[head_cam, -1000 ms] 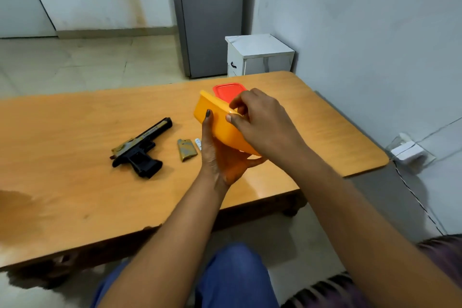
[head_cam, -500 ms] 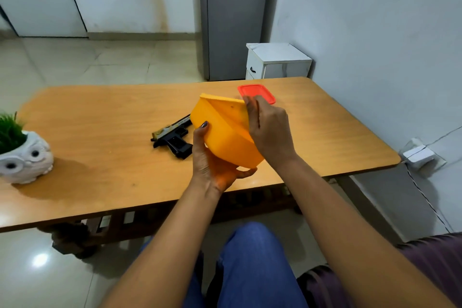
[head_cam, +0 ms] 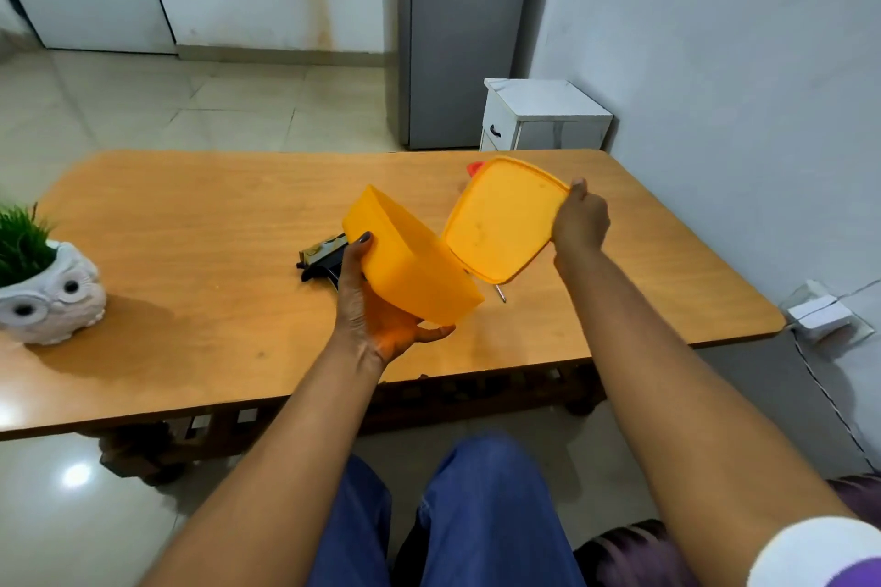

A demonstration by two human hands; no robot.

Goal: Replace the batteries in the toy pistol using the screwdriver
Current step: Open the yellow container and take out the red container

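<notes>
Pistol (head_cam: 324, 256) just behind left grip (head_cam: 381, 300)

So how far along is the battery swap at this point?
Early to midway, by the look of it. Done: the yellow box is open, its lid off. In hand: the left hand holds the box, the right hand the lid. Left: the pistol lies untouched on the table; no batteries show.
</notes>
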